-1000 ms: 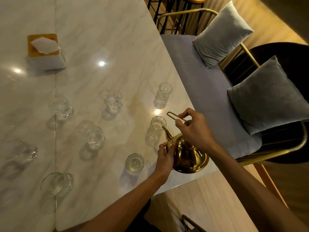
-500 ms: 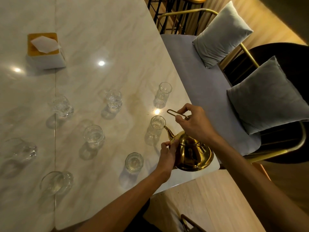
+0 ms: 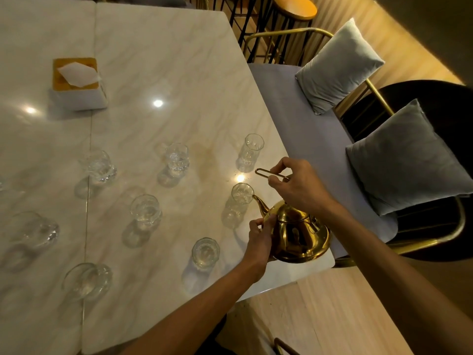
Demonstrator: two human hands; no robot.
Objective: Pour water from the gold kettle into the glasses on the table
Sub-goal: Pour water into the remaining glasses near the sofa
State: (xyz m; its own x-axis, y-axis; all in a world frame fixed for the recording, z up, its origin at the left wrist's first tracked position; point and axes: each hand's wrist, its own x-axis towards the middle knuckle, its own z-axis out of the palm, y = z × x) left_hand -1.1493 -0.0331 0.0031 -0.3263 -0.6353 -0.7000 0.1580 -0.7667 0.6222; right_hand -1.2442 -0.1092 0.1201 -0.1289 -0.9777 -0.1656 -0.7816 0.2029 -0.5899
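The right hand (image 3: 300,187) grips the handle (image 3: 268,173) and the left hand (image 3: 259,240) steadies the kettle (image 3: 297,233), whose spout meets the glass (image 3: 242,193); next, tilt gently.

Warm, dim indoor light falls from overhead; three small glare spots shine on the worktop (image 3: 153,60), one just beyond the right hand's fingers (image 3: 277,166). Soft shadows trail toward the viewer. Edges bow and blur with wide-angle distortion.

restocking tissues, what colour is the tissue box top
Orange-yellow top on the tissue box, head view.
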